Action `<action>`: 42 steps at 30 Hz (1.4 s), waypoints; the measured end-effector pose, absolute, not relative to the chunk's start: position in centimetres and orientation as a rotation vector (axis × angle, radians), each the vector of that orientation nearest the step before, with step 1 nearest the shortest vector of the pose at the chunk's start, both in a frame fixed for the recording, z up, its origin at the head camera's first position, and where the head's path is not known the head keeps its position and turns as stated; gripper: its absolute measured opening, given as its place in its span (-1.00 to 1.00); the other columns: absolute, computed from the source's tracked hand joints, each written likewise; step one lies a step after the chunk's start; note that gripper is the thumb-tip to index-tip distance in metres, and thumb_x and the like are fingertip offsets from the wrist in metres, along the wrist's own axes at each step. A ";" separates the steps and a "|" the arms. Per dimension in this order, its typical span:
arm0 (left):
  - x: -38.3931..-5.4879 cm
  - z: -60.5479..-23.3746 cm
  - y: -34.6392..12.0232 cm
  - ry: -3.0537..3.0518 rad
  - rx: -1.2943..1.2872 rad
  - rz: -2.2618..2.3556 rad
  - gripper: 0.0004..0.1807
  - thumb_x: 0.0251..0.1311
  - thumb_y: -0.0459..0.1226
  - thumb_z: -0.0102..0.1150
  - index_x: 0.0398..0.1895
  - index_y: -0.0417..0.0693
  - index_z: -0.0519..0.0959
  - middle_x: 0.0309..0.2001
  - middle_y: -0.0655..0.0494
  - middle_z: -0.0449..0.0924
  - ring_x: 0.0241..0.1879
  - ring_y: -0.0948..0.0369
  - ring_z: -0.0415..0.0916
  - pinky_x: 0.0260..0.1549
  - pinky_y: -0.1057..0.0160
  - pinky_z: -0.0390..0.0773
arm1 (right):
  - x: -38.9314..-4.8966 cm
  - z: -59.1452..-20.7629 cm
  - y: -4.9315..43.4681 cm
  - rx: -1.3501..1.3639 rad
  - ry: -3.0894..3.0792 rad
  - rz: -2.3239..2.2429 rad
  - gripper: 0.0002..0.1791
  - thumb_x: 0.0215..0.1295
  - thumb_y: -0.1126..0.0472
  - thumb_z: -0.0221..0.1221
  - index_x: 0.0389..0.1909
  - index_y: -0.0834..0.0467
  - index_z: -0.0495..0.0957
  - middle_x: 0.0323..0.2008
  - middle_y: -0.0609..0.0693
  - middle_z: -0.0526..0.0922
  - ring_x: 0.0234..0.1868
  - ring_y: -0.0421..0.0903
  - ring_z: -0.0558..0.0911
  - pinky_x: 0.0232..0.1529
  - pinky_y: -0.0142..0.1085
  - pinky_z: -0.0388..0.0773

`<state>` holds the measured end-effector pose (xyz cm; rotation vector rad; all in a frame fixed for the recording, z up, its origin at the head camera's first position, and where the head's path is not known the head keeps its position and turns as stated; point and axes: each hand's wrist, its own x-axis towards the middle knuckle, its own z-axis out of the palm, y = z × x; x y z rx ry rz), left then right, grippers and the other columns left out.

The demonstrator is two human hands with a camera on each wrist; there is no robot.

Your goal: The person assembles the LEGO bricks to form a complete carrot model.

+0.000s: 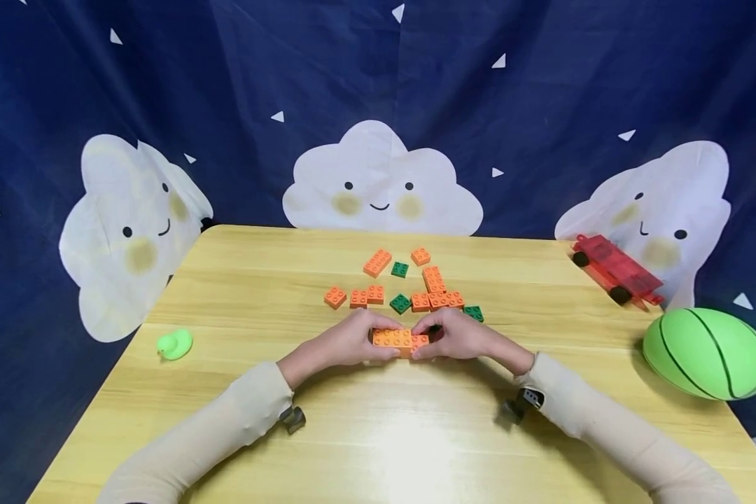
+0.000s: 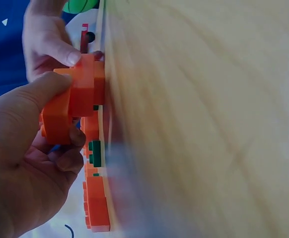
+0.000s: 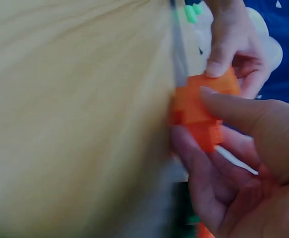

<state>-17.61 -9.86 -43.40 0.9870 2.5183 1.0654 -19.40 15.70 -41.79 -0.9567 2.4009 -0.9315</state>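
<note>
Both hands meet at a small group of orange toy bricks near the table's middle. My left hand point(image 1: 355, 340) pinches the longer studded orange brick point(image 1: 392, 339) by its left end, thumb toward me. On the other side, my right hand point(image 1: 458, 334) grips a lower orange brick point(image 1: 419, 341) that sits against the long one's right end. In the left wrist view, the orange bricks point(image 2: 82, 94) overlap in a stepped shape between the two thumbs. The right wrist view has the right thumb pressed on the orange block's face point(image 3: 196, 109), fingers partly curled beneath.
Behind the hands lie several loose orange bricks point(image 1: 377, 263) and a few green bricks point(image 1: 400, 304), one partly behind the right hand. A green rubber duck point(image 1: 174, 344) sits at left. At right are a red toy car point(image 1: 617, 271) and a green ball point(image 1: 708, 354).
</note>
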 end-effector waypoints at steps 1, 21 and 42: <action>-17.7 -43.4 -9.8 2.517 0.985 1.072 -0.57 0.21 -0.16 0.43 0.17 0.08 0.70 0.05 0.17 0.77 -0.23 0.41 0.61 -0.17 0.41 0.62 | -19.6 -41.3 15.6 -0.943 2.390 -0.893 -0.64 0.17 0.02 0.49 -0.04 0.06 0.76 -0.07 -0.01 0.80 -0.38 -0.17 0.68 -0.27 -0.35 0.67; -18.1 -43.3 -9.6 2.516 0.959 1.049 -0.52 0.20 -0.17 0.46 0.20 -0.02 0.68 0.14 0.07 0.73 0.17 0.21 0.65 0.17 0.20 0.63 | -32.0 -36.6 10.8 -1.112 2.558 -0.535 -0.49 0.38 0.20 0.31 0.29 0.30 0.54 0.32 0.27 0.56 0.25 0.26 0.60 0.28 0.06 0.57; -18.1 -43.7 -9.5 2.502 0.960 1.055 -0.59 0.21 -0.15 0.46 0.14 0.07 0.71 0.07 0.20 0.76 0.05 0.34 0.65 0.07 0.27 0.64 | -34.3 -40.3 6.2 -1.215 2.666 0.041 -0.51 0.47 0.20 0.23 0.37 -0.11 0.53 0.39 0.07 0.53 0.40 0.05 0.50 0.40 -0.09 0.49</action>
